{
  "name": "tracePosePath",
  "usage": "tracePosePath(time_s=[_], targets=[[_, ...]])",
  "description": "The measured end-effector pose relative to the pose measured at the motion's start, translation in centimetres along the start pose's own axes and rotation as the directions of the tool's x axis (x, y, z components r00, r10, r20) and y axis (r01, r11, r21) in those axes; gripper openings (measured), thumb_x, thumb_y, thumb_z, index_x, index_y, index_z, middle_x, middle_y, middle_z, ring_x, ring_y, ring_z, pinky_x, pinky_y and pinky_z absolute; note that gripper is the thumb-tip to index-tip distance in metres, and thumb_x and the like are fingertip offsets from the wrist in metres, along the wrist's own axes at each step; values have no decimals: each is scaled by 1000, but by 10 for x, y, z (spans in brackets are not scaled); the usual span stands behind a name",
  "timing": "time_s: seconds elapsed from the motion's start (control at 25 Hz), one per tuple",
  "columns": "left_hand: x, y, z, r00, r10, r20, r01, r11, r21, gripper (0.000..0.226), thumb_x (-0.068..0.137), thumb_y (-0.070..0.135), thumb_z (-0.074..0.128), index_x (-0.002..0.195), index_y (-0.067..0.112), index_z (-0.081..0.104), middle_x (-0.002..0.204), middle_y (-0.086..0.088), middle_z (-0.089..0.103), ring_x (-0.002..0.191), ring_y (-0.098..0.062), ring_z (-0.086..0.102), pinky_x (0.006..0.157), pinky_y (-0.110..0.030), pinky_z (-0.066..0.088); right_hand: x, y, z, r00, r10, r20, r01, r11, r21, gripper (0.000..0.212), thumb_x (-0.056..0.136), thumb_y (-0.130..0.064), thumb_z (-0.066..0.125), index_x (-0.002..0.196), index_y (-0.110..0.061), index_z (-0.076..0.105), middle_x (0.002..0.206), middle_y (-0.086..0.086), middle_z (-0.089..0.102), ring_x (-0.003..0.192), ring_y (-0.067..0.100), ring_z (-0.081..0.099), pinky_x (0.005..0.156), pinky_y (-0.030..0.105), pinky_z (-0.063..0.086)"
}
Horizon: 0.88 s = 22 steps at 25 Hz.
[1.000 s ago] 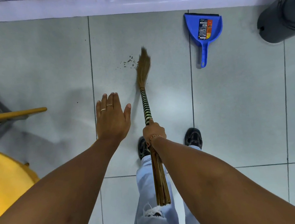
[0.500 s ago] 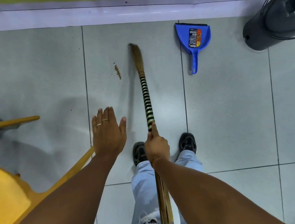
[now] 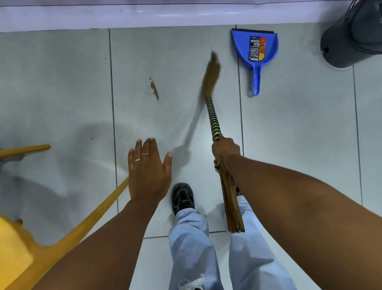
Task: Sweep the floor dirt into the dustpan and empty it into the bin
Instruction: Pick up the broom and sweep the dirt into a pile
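Yellow chair left, bin beside dustpan

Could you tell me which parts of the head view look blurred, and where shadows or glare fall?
In the head view, the broom head is smeared by motion blur, while the dirt pile and blue dustpan stay sharp; the broom's soft shadow slants left across the tile; mild glare streaks the white baseboard; wide-angle distortion bows the wall line.
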<state>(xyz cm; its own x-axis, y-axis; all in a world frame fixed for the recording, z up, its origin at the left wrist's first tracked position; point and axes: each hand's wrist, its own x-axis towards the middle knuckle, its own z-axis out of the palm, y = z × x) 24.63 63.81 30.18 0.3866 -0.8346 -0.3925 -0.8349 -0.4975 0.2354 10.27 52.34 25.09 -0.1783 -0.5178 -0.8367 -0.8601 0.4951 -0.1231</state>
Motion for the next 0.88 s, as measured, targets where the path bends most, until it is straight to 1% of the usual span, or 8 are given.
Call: tracePosePath(time_s=[0.04, 0.12, 0.24, 0.32, 0.52, 0.6, 0.76, 0.88], targets=[[1, -2, -1, 1000, 4, -1, -4, 1000, 12, 57, 94, 36, 36, 134, -5, 40, 138, -24, 50, 136, -37, 36, 115, -49, 25, 1, -9, 2, 1000, -14, 5, 14, 999, 35, 40, 93, -19, 37, 129, -9, 49, 118, 15, 61, 108, 32, 61, 93, 38, 51], [5, -4, -5, 1000, 16, -3, -16, 999, 33, 56, 96, 36, 36, 136, -4, 38, 139, -22, 48, 137, -36, 34, 116, -47, 23, 5, -25, 2, 999, -47, 0, 47, 997, 59, 37, 92, -20, 38, 123, -6, 51, 101, 12, 61, 90, 30, 64, 87, 43, 56], [10, -10, -10, 1000, 13, -19, -12, 998, 58, 56, 97, 37, 36, 137, -2, 36, 142, -20, 46, 139, -33, 31, 117, -46, 21, 6, -40, -3, 993, -115, -15, 113, 990, -83, 33, 90, -18, 39, 117, -5, 53, 93, 11, 56, 69, 27, 59, 69, 37, 59], [11, -13, -13, 1000, 3, -16, -2, 998, 70, 56, 97, 37, 34, 139, -1, 34, 144, -19, 44, 141, -32, 28, 118, -44, 18, 6, -41, -6, 986, -168, -12, 163, 968, -193, 36, 89, -17, 39, 120, -8, 53, 97, 12, 56, 75, 27, 57, 74, 38, 57], [3, -12, -14, 1000, -12, -13, 13, 998, 60, 56, 97, 37, 35, 139, -1, 34, 144, -18, 44, 141, -32, 28, 118, -45, 19, -8, -17, -13, 947, -320, 6, 287, 840, -460, 40, 90, -19, 37, 129, -19, 47, 97, 12, 54, 86, 32, 56, 67, 34, 44], [-2, -8, -15, 1000, -14, -21, 16, 998, 57, 56, 97, 37, 36, 138, -2, 36, 142, -19, 46, 139, -33, 31, 117, -45, 22, -18, 2, -16, 939, -343, 7, 301, 813, -498, 44, 91, -20, 35, 134, -27, 40, 95, 12, 55, 85, 33, 54, 67, 33, 41], [-13, -2, -20, 999, -25, -49, 26, 999, 23, 55, 96, 35, 40, 135, -4, 39, 139, -22, 49, 137, -35, 35, 116, -47, 25, -48, 45, -3, 943, -329, -53, 292, 892, -346, 49, 96, -28, 30, 143, -40, 24, 108, 19, 62, 95, 37, 59, 75, 39, 44], [-13, -5, -25, 998, -35, -58, 35, 999, 2, 55, 96, 34, 40, 136, -4, 38, 140, -22, 48, 138, -35, 33, 116, -48, 23, -69, 57, 22, 972, -219, -81, 203, 964, -174, 51, 96, -30, 28, 146, -38, 20, 113, 21, 64, 101, 39, 59, 81, 38, 44]])
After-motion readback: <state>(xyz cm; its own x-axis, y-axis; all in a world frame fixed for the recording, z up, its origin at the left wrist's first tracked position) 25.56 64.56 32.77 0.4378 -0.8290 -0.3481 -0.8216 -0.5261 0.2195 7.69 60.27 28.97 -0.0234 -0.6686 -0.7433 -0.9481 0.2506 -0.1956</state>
